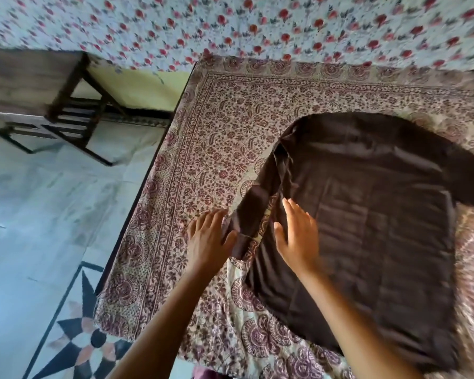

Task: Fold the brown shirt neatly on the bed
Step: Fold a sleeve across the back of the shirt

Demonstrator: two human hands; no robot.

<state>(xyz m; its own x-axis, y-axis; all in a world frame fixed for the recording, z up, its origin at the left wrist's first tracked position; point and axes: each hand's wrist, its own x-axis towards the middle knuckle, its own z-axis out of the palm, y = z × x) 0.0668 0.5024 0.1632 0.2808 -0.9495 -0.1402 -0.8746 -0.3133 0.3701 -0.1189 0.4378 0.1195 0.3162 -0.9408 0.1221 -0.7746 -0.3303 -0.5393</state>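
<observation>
The brown shirt lies spread flat on the bed, which is covered by a maroon-and-cream floral bedsheet. Its left sleeve runs down toward me along the body's left side. My left hand rests at the sleeve's cuff end, thumb on the brown cloth, fingers partly over it. My right hand lies flat with fingers apart on the shirt's left body edge. The other sleeve stretches off to the right.
A dark wooden chair stands on the tiled floor left of the bed. A red-flowered white cloth hangs behind the bed. The bed's left edge runs diagonally close to my left hand.
</observation>
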